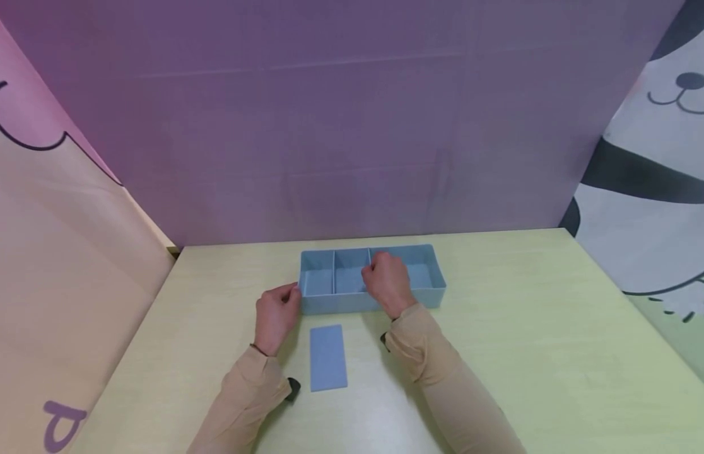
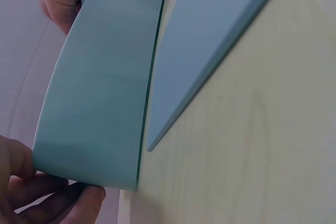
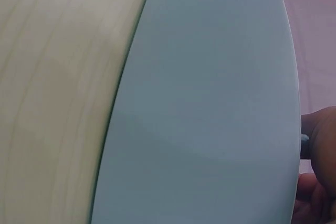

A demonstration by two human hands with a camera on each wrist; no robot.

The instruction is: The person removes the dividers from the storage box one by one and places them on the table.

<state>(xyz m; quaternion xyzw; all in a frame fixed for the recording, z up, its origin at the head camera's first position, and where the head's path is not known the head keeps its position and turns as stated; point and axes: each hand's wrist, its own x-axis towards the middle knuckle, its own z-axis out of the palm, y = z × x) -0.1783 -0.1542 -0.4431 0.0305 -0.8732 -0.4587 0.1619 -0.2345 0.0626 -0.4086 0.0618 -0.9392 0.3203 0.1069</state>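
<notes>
A long blue-grey divided box (image 1: 340,304) stands upright on the table, its two dividers making three compartments. My left hand (image 1: 277,315) grips its left end; in the left wrist view the left hand (image 2: 52,198) has thumb and fingertips at that end wall. Over the box, my right hand (image 1: 388,284) pinches the top of the right-hand divider (image 1: 369,253), largely hidden by the fingers. In the right wrist view a small bit of the divider (image 3: 305,138) shows beside the right hand (image 3: 324,156). A flat blue rectangular panel (image 1: 328,358) lies in front of the box.
The pale wooden table (image 1: 528,328) ends at a purple backdrop (image 1: 352,139) behind the box. Printed cloth walls rise at both sides, the right one (image 1: 658,170) showing a panda-like figure. Dark straps or devices sit at both sleeve cuffs.
</notes>
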